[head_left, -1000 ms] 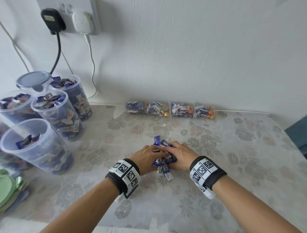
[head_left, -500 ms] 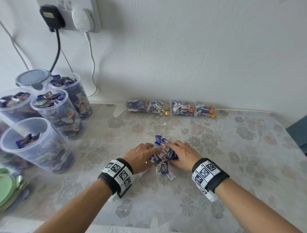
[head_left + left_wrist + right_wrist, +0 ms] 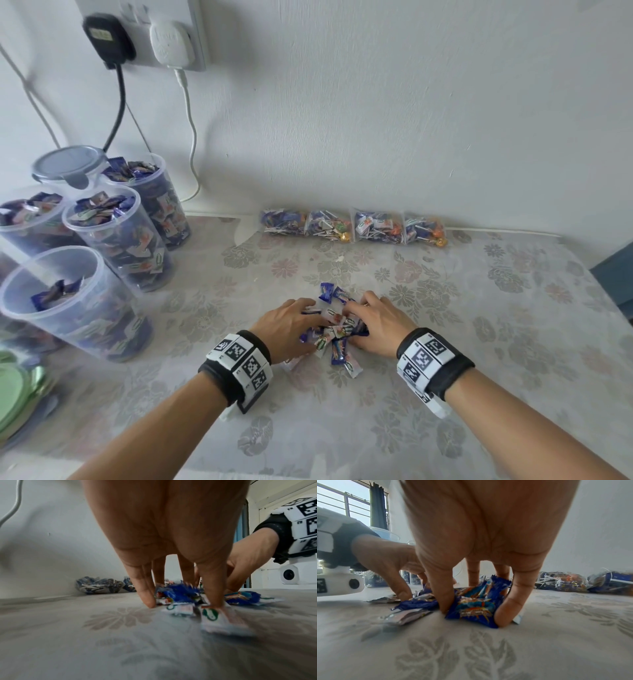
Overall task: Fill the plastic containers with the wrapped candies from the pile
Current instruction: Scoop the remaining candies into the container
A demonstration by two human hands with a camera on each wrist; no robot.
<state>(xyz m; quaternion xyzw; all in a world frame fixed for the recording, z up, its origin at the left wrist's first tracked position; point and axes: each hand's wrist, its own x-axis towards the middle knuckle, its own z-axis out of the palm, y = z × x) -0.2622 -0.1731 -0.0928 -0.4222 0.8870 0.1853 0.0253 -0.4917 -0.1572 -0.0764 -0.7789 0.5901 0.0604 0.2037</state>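
A small pile of wrapped candies (image 3: 334,329), blue and white, lies mid-table. My left hand (image 3: 291,325) and right hand (image 3: 380,322) cup it from either side, fingers curled down over the wrappers. In the left wrist view my left hand (image 3: 183,601) claws over the candies (image 3: 180,593), its fingertips on the cloth. My right hand (image 3: 471,612) clamps a blue wrapper (image 3: 474,605) between thumb and fingers. The nearest clear container (image 3: 68,301) at the left is partly filled; two containers (image 3: 116,236) (image 3: 150,198) behind it are full.
Another full container (image 3: 30,219) and a lidded one (image 3: 68,164) stand at the far left. Bags of lollipops (image 3: 352,226) line the wall. Green lids (image 3: 17,394) lie at the left edge. Plugs and cables (image 3: 120,85) hang behind the containers. The table's edge (image 3: 609,284) is at the right.
Both hands have stayed on the pile and raked it together; more wrappers now show between them. The view has shifted slightly.
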